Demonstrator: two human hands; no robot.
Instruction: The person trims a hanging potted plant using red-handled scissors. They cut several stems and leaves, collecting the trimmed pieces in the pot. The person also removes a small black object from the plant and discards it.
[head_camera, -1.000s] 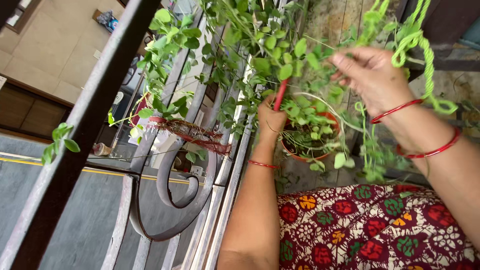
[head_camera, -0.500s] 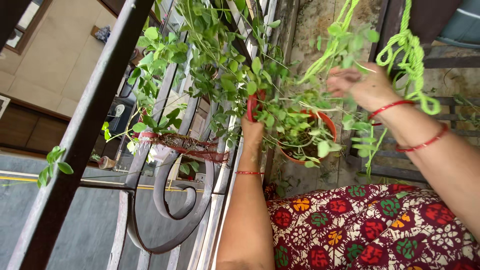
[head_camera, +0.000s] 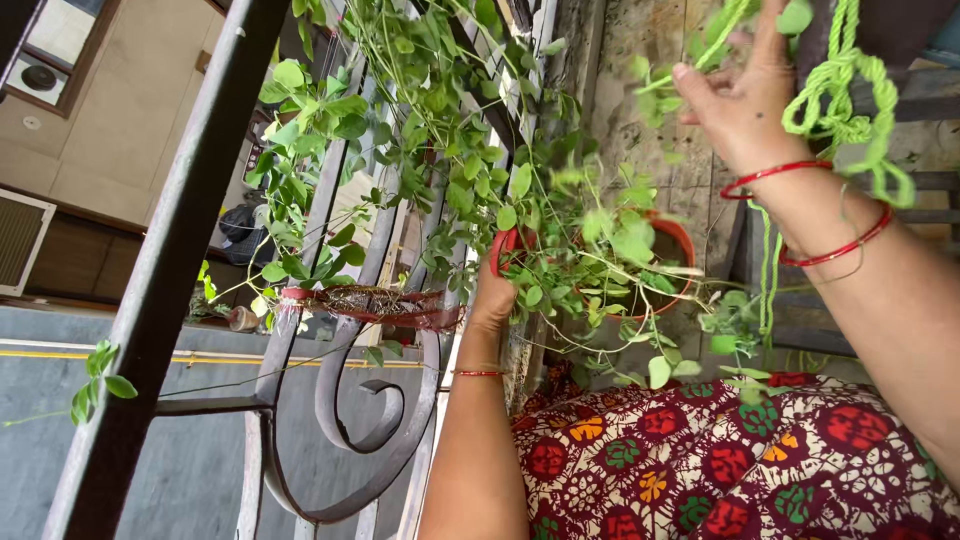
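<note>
Gripping a red-handled tool (head_camera: 503, 250) among the vine leaves (head_camera: 440, 150), the left hand (head_camera: 492, 297) closes around it beside the iron railing (head_camera: 345, 390). The right hand (head_camera: 738, 100), fingers loosely spread, lifts green stems near the green cord (head_camera: 850, 110), above the orange pot (head_camera: 684, 240).

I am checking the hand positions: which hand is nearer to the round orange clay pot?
Left. The left hand, gripping a red handle, sits just beside the round orange clay pot. The right hand is raised above the pot among the stems.
</note>
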